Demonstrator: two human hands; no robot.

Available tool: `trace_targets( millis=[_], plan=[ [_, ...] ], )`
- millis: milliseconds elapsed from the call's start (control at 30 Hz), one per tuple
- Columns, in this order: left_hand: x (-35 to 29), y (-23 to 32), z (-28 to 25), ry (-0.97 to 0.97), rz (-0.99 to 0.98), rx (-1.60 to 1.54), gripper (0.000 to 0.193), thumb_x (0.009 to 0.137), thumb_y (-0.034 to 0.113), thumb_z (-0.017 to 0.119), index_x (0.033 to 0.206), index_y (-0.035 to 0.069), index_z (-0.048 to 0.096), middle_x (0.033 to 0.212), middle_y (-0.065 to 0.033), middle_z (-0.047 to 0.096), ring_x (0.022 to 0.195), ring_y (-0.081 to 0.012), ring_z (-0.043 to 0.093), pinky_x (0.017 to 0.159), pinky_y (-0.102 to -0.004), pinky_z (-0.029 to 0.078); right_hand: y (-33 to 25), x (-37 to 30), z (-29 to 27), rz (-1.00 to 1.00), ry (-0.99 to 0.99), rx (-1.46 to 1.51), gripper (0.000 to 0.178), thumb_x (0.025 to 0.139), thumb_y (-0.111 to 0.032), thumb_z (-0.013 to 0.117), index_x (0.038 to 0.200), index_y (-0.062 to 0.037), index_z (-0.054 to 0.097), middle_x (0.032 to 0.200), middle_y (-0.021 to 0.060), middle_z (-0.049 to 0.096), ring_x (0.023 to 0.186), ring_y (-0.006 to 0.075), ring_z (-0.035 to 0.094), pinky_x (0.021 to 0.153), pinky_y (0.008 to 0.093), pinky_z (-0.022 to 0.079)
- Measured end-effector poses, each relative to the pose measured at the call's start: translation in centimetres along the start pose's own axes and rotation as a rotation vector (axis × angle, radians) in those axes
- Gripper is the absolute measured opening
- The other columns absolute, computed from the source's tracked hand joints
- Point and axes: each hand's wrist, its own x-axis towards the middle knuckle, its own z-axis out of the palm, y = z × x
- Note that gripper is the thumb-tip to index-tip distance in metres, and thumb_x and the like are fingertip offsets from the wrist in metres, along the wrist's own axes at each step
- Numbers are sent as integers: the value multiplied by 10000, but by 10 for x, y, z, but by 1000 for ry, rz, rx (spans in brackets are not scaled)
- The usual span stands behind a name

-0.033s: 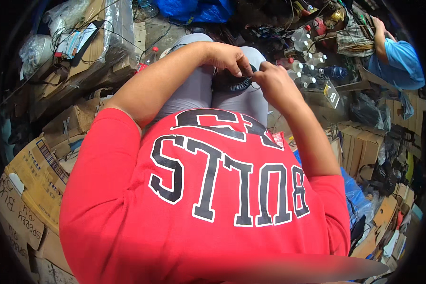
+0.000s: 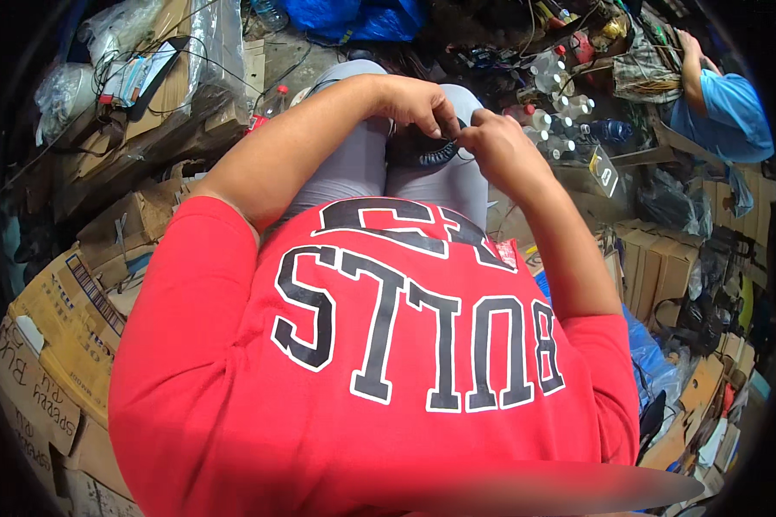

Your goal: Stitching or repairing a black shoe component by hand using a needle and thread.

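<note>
Between my knees, over my grey trousers (image 2: 345,177), lies a black shoe (image 2: 437,157) with a curved, ribbed seam along its near edge. My left hand (image 2: 421,105) comes over it from the left, with fingers bent down and closed on its upper edge. At the shoe's right side my right hand (image 2: 502,145) is closed in a pinch, touching the edge. Whatever sits between those fingertips is too small to make out. The far side of the shoe is hidden by my hands and its own dark shade.
Several plastic bottles (image 2: 550,129) stand to the right, beyond my right hand. A person in a blue shirt (image 2: 724,116) is at the far right. Flattened cardboard (image 2: 69,314) and a phone-like dark slab (image 2: 159,77) lie left. A blue plastic sheet (image 2: 353,19) is at the back.
</note>
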Motion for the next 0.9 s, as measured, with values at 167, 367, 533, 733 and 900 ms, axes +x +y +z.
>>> trace_targets(
  millis=[167, 367, 533, 733, 900],
  plan=[
    [9, 7, -1, 90, -65, 81, 271, 740, 32, 636, 1011, 40, 654, 929, -24, 661, 839, -112, 580, 780, -273, 457, 19, 6, 21, 130, -75, 373, 110, 725, -105, 672, 831, -76, 687, 810, 107, 590, 767, 271, 611, 689, 337, 486],
    [-35, 7, 19, 646, -33, 349, 230, 721, 150, 686, 905, 22, 633, 889, -136, 653, 796, -269, 632, 707, -354, 479, 46, -12, 14, 389, -68, 1231, 215, 793, -145, 664, 987, -51, 663, 890, 27, 525, 854, 150, 534, 826, 297, 415],
    [-94, 20, 22, 536, -206, 594, 218, 753, 180, 660, 909, 32, 627, 855, -165, 634, 784, -294, 619, 697, -358, 475, 37, -15, 46, 208, 205, 609, 197, 748, -184, 698, 844, -30, 620, 864, 55, 542, 837, 186, 527, 788, 298, 416],
    [-71, 19, 3, 1081, 254, -488, 255, 929, 216, 469, 846, 41, 635, 855, -82, 643, 750, -214, 576, 771, -355, 461, 58, 2, 72, 697, 854, 1994, 386, 938, -375, 446, 862, -27, 594, 875, 93, 621, 792, 225, 591, 769, 375, 465],
    [-63, 16, 14, 640, 464, -1222, 379, 969, 304, 368, 690, 96, 519, 693, -23, 502, 632, -167, 464, 737, -336, 418, 53, -16, 53, 228, 339, 2521, 445, 953, -406, 382, 610, -123, 401, 512, -13, 340, 457, 130, 310, 603, 302, 358]
  ],
)
